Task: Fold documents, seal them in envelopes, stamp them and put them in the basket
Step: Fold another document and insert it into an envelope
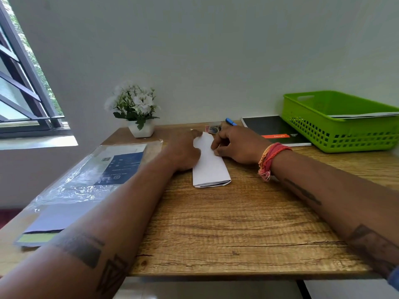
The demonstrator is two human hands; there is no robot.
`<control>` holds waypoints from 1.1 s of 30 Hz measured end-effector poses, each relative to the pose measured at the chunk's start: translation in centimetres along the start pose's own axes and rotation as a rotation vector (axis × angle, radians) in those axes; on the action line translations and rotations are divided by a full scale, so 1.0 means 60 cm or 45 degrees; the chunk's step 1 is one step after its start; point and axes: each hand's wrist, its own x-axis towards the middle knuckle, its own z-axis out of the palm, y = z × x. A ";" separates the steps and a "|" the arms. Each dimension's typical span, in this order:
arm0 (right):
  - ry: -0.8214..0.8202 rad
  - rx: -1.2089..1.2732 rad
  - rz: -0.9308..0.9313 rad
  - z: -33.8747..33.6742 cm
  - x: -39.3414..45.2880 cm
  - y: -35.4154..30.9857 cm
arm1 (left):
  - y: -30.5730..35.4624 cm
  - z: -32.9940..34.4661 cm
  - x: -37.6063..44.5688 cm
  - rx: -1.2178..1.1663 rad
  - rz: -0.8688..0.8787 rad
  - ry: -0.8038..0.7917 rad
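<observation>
A white envelope (210, 167) lies lengthwise on the wooden table (237, 223), with folded paper showing at its near end. My left hand (183, 151) holds its far left part, fingers curled at the flap. My right hand (235, 145) pinches the envelope's right edge near the far end. A few stamps (213, 128) lie just beyond the hands. The green basket (336, 126) stands at the back right with white paper inside it.
A clear plastic pack of envelopes (90, 180) lies at the left. A white pot of flowers (138, 113) stands at the back. A blue pen (231, 121) and a black notebook (274, 130) lie left of the basket. A window is at the left.
</observation>
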 end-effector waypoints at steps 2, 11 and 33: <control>0.006 -0.003 0.003 0.000 0.000 0.000 | -0.003 0.003 0.002 0.034 0.017 -0.012; 0.084 -0.011 0.027 0.009 0.007 0.000 | -0.003 0.019 0.004 0.342 0.158 -0.025; -0.467 -0.136 0.168 -0.055 -0.032 -0.016 | 0.009 0.029 -0.002 0.497 0.077 -0.293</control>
